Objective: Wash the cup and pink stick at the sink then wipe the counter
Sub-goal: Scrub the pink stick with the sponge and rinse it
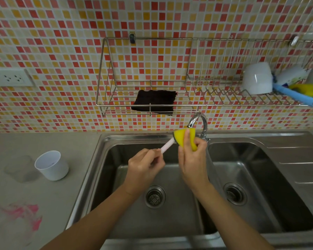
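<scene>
While gripped by fingers (153, 156), pale pink stick (167, 146), tip inside folded yellow sponge (183, 137).

Tiled kitchen wall above a steel double sink, as I see it from the head view.

On my feed the far wall is covered in a small mosaic of red, orange, pink and cream square tiles (61, 42). A white double power socket (9, 77) sits on it at the far left. A chromed wire wall rack (146, 103) hangs at centre, with a black square cloth (154, 102) lying in its basket; its slotted dish section runs off to the right. Below, I see a grey matte countertop (16, 141) stretching left, marked with a pink smear (25, 212) near the left edge. The stainless steel double-basin sink (287, 159) has a ribbed drainboard on the right and a curved chrome tap (200, 121) between the basins. Light is even and soft.
</scene>
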{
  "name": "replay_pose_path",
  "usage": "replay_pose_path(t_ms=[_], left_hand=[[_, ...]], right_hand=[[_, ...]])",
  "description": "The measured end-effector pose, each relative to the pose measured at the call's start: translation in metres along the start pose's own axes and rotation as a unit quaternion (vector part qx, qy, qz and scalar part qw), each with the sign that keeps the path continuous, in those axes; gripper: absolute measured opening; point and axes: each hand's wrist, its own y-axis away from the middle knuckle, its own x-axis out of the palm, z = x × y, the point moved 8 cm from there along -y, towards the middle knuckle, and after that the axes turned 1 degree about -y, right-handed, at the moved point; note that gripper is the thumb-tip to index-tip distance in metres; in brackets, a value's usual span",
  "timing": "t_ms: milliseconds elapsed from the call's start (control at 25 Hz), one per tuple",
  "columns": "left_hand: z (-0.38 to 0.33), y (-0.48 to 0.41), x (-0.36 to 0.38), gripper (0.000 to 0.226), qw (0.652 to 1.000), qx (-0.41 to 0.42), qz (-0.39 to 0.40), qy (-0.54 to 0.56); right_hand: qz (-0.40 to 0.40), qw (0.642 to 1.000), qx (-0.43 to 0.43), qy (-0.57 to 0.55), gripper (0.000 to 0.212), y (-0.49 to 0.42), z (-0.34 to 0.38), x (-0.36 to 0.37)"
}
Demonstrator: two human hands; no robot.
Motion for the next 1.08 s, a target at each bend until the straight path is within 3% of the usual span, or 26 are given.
replay_pose_path(t_ms=[120,200,240,280,400,440,520,600,680,800,960,1080], left_hand=[[0.003,-0.002,0.002,0.005,0.999,-0.036,0.017,0.035],[0.014,-0.002,0.007,0.007,0.977,-0.177,0.039,0.111],[0.022,0.002,0.016,0.009,0.940,-0.287,0.053,0.179],[0.029,0.010,0.025,0.014,0.879,-0.399,0.055,0.256],[0.033,0.032,0.055,0.011,0.630,-0.633,0.041,0.447],[0.030,0.035,0.061,0.010,0.571,-0.673,0.042,0.468],[0.028,0.037,0.068,0.010,0.515,-0.706,0.040,0.484],[0.029,0.035,0.071,0.010,0.512,-0.715,0.048,0.473],[0.034,0.036,0.072,0.012,0.527,-0.722,0.058,0.444],[0.047,0.041,0.072,0.016,0.551,-0.728,0.064,0.403],[0.063,0.048,0.074,0.020,0.581,-0.723,0.073,0.366],[0.073,0.053,0.077,0.023,0.596,-0.722,0.075,0.343]], right_hand=[[0.008,0.997,-0.072,0.008,0.058,0.012,0.008,0.004],[0.000,1.000,-0.022,0.001,0.058,0.016,-0.004,0.006],[-0.002,1.000,-0.002,-0.004,0.058,0.017,-0.009,0.007],[0.005,1.000,-0.015,-0.005,0.058,0.018,-0.009,0.008],[0.014,0.999,-0.044,-0.010,0.057,0.018,-0.013,0.012],[0.003,1.000,-0.022,-0.020,0.057,0.015,-0.017,0.009],[0.000,0.999,-0.044,-0.026,0.056,0.014,-0.016,0.009],[0.018,0.998,-0.054,-0.005,0.058,0.018,-0.024,0.021],[0.032,0.995,0.099,-0.015,0.062,0.022,-0.064,0.030],[0.127,0.948,0.289,-0.036,0.083,0.051,-0.137,0.060],[0.236,0.894,0.373,-0.079,0.077,0.075,-0.204,0.087],[0.296,0.880,0.358,-0.094,0.084,0.063,-0.226,0.106]])
